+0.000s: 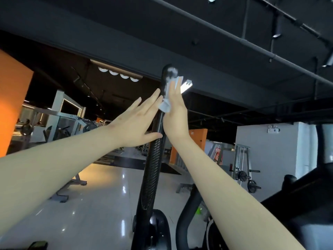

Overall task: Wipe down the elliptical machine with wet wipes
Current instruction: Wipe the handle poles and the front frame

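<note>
As the right hand (pixel 175 114) presses a wet wipe (pixel 166 105) against the top of the elliptical's upright handlebar (pixel 152 168), fingers straight, the left hand (pixel 137 121), fingers spread flat, meets the bar opposite. The wiping looks under way, and the next move is likely a stroke down its length.

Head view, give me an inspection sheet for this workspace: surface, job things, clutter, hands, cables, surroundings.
Surface: glossy pale floor reflecting lights.
Job's things: black elliptical handle; white wet wipe against its upper part.
Clutter: small green object near the machine's base, unclear.
Hands: right hand flat, pressing the wipe to the handle; left hand open, fingers straight, on the other side.
Cables: nothing seen.
Surroundings: gym, weight rack, orange pillar, dark ceiling pipes.
</note>
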